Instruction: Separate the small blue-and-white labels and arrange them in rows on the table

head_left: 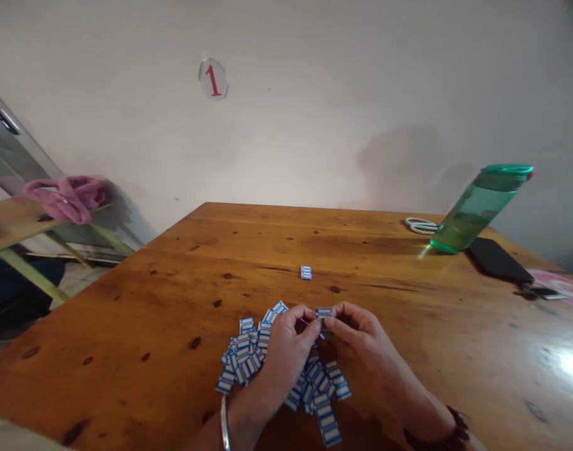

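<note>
Between both hands is a small blue-and-white label sheet (323,311), pinched at its two sides above the table. My left hand (289,341) grips its left edge with thumb and forefinger. On the right edge, my right hand (362,332) closes thumb and fingers the same way. Under and around my left forearm spreads a loose pile of similar blue-and-white label sheets (243,357), partly hidden by that hand. Farther back on the wood lies a small separate stack of label sheets (306,272).
The wooden table (150,300) meets a pale wall. At back right stand a green water bottle (479,210), a white coiled cable (420,226), a black flat device (499,260) and a pink round mat (571,285). A pink cloth (73,197) rests on a side table at left.
</note>
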Motion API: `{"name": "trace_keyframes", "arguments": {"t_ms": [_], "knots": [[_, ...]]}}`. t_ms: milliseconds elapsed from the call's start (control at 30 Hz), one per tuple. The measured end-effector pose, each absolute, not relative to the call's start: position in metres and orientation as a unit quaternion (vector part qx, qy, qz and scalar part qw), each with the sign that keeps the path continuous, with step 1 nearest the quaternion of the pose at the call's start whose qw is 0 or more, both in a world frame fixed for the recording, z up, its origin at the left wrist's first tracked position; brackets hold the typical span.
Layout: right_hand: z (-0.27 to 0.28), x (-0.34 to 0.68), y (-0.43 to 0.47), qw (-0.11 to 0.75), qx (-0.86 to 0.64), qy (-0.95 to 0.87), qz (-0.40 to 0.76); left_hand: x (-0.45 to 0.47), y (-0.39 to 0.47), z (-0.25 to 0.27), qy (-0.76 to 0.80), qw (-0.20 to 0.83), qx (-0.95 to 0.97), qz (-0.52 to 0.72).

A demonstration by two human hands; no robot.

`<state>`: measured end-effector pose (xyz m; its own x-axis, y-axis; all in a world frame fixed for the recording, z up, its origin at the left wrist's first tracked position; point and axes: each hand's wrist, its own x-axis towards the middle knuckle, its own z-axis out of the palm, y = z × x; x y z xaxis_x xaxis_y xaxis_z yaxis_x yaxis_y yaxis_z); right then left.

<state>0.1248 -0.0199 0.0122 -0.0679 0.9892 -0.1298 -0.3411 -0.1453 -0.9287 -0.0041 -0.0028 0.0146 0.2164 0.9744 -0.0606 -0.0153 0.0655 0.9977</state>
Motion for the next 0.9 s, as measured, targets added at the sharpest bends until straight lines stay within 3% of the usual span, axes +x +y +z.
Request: {"name": "trace_keyframes", "arguments": {"t_ms": [300, 900], "knots": [[0.011, 0.133, -0.018, 0.499, -0.3, -0.361, 0.729, -0.004, -0.005, 0.023, 0.345, 0.745, 0.407, 0.401], [0.0, 0.137, -0.017, 0.473, -0.256, -0.33, 0.776, -0.005, -0.008, 0.021, 0.291, 0.776, 0.403, 0.387]]}}
